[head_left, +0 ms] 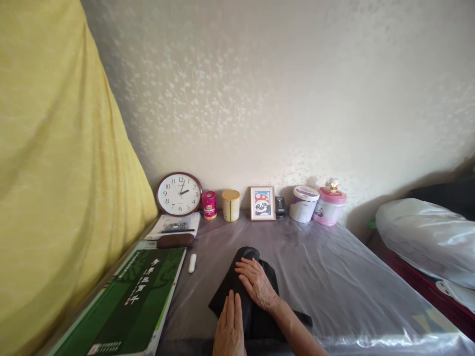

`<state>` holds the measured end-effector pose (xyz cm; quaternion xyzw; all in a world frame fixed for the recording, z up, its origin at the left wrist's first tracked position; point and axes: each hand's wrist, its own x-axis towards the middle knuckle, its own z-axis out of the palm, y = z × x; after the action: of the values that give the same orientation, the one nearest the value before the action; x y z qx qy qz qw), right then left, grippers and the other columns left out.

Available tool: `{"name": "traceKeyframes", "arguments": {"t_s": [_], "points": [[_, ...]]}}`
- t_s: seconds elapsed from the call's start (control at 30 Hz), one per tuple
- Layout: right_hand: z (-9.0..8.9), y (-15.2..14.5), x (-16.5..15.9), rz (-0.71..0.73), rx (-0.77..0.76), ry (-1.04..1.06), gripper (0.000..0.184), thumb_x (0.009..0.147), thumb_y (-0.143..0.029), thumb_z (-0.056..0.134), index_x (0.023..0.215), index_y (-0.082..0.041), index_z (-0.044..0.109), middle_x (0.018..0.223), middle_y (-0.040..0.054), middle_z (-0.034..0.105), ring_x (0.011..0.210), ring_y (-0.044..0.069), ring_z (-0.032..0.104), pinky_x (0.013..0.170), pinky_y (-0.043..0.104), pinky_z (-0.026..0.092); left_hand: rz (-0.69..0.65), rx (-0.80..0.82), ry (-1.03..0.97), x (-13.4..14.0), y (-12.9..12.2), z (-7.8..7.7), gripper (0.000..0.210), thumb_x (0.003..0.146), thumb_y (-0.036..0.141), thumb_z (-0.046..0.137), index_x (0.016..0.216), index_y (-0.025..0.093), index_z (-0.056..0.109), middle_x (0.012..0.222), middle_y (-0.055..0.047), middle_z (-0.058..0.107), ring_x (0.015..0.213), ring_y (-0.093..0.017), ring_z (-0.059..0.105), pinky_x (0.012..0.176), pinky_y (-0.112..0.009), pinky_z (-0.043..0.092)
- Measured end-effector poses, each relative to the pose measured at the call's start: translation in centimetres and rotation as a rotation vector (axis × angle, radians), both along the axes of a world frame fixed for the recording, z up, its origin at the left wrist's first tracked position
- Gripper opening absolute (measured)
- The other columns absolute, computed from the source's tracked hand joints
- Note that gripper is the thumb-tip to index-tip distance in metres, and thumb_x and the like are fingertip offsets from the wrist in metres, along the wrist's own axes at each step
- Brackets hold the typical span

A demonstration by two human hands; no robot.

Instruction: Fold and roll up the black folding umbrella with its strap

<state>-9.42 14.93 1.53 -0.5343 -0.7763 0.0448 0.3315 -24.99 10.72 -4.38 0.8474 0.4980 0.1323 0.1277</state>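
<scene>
A folded piece of black, slightly shiny material point(243, 257) lies on the table near its front edge; its exact kind does not show. My left hand point(230, 324) rests flat on its lower left part, with the fingers stretched out and close together. Farther up, my right hand point(256, 282) lies over the upper right part, palm down and fingers extended. A narrow black end of the material sticks out to the right beneath my right forearm. Neither hand grips the material, and the part under both palms is hidden.
Plastic film covers the table point(315, 277). To the left lie a large green book point(129, 296), a brown case point(175, 241) and a small white object point(192, 263). Along the wall stand a clock point(179, 194), a picture frame point(262, 203) and several tubs, including a yellow one point(230, 205).
</scene>
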Motion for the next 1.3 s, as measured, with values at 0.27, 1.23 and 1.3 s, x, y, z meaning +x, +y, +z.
{"name": "traceKeyframes", "arguments": {"t_s": [0.27,1.23,1.3], "points": [[0.2,5.6,1.5,-0.087,-0.101,-0.003,0.031,0.092,-0.024,0.035,0.101,-0.025,0.065,0.111,0.0016,0.065,0.119,0.017,0.046,0.105,0.040,0.025,0.024,-0.180,0.009,-0.1,0.0,2.7,0.086,0.056,-0.002,0.038,0.138,0.012,0.017,0.147,-0.011,0.018,0.134,-0.021,0.023,0.107,-0.033,0.026],[-1.2,-0.6,6.2,-0.753,-0.369,0.212,0.037,0.088,-0.039,0.035,0.074,-0.019,0.063,0.072,0.0054,0.067,0.071,0.017,0.064,0.058,0.022,0.040,-0.031,-0.276,-0.466,-1.6,0.1,2.3,0.083,0.059,-0.003,0.034,0.139,0.004,0.011,0.146,-0.016,0.021,0.135,-0.018,0.020,0.113,-0.031,0.014],[-1.4,-0.6,6.1,-0.792,-0.332,0.138,0.034,0.087,-0.036,0.038,0.071,-0.019,0.062,0.073,0.0061,0.067,0.074,0.018,0.064,0.061,0.023,0.040,-0.021,-0.277,-0.452,-1.5,0.0,2.4,0.084,0.058,-0.004,0.034,0.139,0.003,0.011,0.146,-0.016,0.020,0.135,-0.018,0.020,0.113,-0.031,0.013]]}}
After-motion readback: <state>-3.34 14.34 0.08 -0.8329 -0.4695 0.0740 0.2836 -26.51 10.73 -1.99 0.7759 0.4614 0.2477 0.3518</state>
